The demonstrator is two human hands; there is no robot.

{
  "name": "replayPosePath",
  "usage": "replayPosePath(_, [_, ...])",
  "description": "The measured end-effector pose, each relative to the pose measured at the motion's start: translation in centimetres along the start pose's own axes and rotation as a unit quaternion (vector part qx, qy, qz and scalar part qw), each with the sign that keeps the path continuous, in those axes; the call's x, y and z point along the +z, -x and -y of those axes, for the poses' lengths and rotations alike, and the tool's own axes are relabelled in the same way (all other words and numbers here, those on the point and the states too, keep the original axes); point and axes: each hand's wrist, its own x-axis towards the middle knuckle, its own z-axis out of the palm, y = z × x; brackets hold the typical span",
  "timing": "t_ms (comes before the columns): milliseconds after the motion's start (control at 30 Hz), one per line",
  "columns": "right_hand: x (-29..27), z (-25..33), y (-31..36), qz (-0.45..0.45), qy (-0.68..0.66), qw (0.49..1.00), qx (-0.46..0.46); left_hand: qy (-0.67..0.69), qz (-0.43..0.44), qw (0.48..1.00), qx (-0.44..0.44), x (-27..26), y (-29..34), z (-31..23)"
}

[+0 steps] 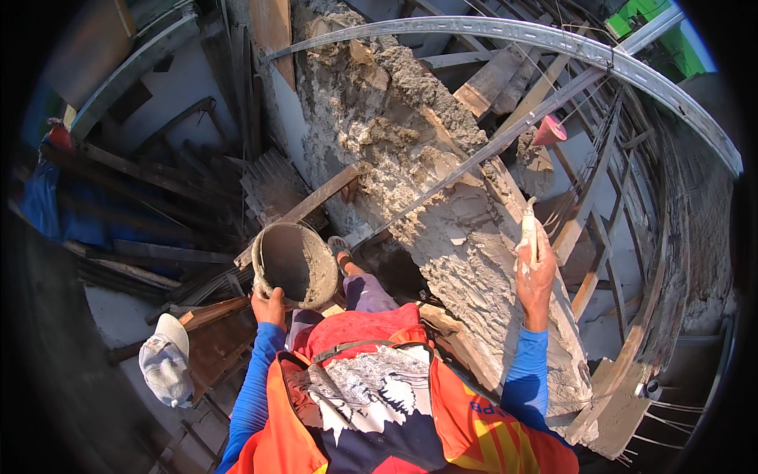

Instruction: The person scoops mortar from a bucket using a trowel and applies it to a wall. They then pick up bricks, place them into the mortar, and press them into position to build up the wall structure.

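Note:
My left hand [269, 306] grips the near rim of a round, mortar-stained bucket [320, 272]. The bucket is tilted so that its hollow inside shows, with grey residue on the wall. In my right hand [536, 276] is the pale, mortar-smeared handle of what looks like a trowel [529, 225]. Its thin curved neck points away from me, and I cannot make out a blade. That hand is over the right side of a long concrete beam [474, 265], whose top is covered in rough, wet-looking mortar.
A metal strip [489, 28] arches across the far side, and a straight bar [482, 154] crosses the beam. A wooden plank [316, 197] lies beyond the bucket. At left hangs a cap [166, 359]; a pink cone [549, 130] is at right. Timber and gaps lie below both sides.

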Motion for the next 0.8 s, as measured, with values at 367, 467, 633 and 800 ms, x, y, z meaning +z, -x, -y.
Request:
replayPosePath(367, [4.0,-6.1,9.5,-0.047,0.186,0.981,-0.026,-0.003,-0.264,0.962,-0.068,-10.2,-0.2,12.2])
replayPosePath(467, [8.4,-3.3,11.6,0.301,0.059,0.952,0.013,0.042,-0.284,0.951,-0.117,-10.8,0.7,13.8])
replayPosePath(633, [30.4,0.9,12.3,0.647,-0.044,0.761,-0.014,0.086,-0.286,0.940,-0.166,-10.1,0.2,17.3])
replayPosePath(800, [47.2,-0.6,17.2,0.805,-0.123,0.580,0.022,0.088,-0.297,0.939,-0.150,-11.0,-0.6,25.6])
